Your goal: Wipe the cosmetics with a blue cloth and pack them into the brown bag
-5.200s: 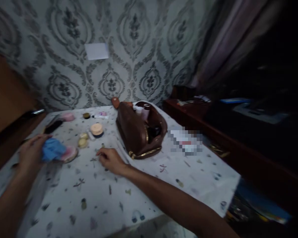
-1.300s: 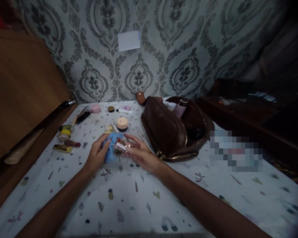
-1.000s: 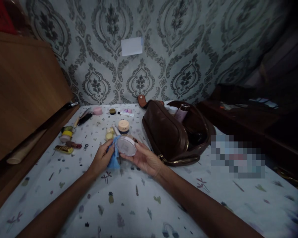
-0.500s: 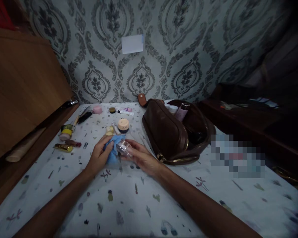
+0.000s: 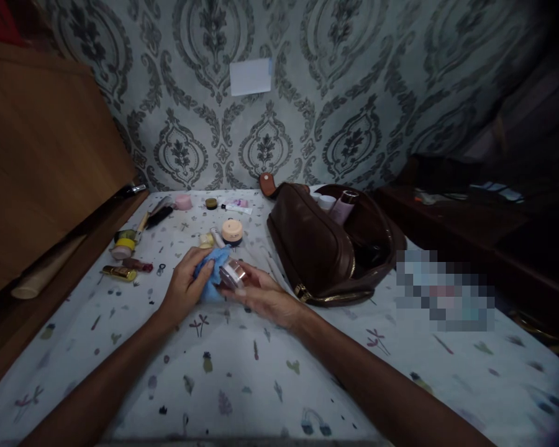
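Both your hands are occupied: your left hand (image 5: 189, 277) pinches a crumpled blue cloth (image 5: 210, 284), your right hand (image 5: 268, 298) grips a small round container (image 5: 233, 274). Cloth and container touch (the container sits tilted) above the printed table covering (image 5: 242, 385), nearer you than the peach-lidded jar (image 5: 232, 230) and left of the unzipped brown bag (image 5: 307, 239).

Left hand (image 5: 189, 280) clutching a blue cloth (image 5: 210, 284) right up against a round container (image 5: 233, 274), right hand (image 5: 269, 297) gripping that container, brown zippered bag (image 5: 307, 242) gaping nearby, peach-lidded jar (image 5: 231, 232) beyond, printed tablecloth (image 5: 261, 397) beneath
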`<control>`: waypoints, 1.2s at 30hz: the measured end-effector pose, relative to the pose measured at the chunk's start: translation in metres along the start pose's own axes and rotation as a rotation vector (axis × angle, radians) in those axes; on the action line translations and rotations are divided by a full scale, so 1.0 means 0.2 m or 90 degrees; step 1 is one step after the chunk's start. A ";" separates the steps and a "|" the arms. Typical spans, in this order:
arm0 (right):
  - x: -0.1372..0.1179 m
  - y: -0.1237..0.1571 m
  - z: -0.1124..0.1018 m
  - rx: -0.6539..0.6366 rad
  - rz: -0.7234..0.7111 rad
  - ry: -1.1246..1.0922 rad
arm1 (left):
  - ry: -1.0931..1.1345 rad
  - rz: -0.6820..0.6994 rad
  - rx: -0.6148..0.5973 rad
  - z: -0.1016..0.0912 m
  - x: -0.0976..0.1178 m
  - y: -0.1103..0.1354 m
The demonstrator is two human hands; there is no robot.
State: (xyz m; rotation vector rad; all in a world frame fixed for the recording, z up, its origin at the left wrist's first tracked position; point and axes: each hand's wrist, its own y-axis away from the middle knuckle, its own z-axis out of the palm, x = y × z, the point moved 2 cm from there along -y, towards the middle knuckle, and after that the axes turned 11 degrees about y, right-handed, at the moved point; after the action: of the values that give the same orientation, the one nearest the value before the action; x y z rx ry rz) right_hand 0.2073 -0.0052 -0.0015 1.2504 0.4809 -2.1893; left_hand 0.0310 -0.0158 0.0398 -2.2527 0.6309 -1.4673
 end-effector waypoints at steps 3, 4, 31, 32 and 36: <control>-0.01 0.00 0.01 -0.024 0.005 0.024 | -0.003 0.010 0.001 -0.01 0.00 0.00; -0.01 0.00 0.01 -0.019 0.013 0.040 | -0.004 0.018 -0.003 -0.01 0.01 0.00; -0.01 0.00 -0.02 0.016 0.040 0.046 | -0.136 0.200 -0.069 0.02 0.11 0.05; -0.01 -0.01 -0.03 0.025 0.038 0.036 | -0.150 0.214 -0.078 0.03 0.11 0.05; -0.02 -0.01 -0.04 0.070 0.042 -0.027 | -0.241 0.291 -0.094 0.06 0.13 0.07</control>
State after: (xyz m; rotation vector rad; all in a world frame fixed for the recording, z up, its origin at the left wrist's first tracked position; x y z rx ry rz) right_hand 0.2131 0.0023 -0.0028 1.2553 0.3021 -2.2067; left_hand 0.0485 -0.0407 0.0464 -2.2090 1.0640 -0.7755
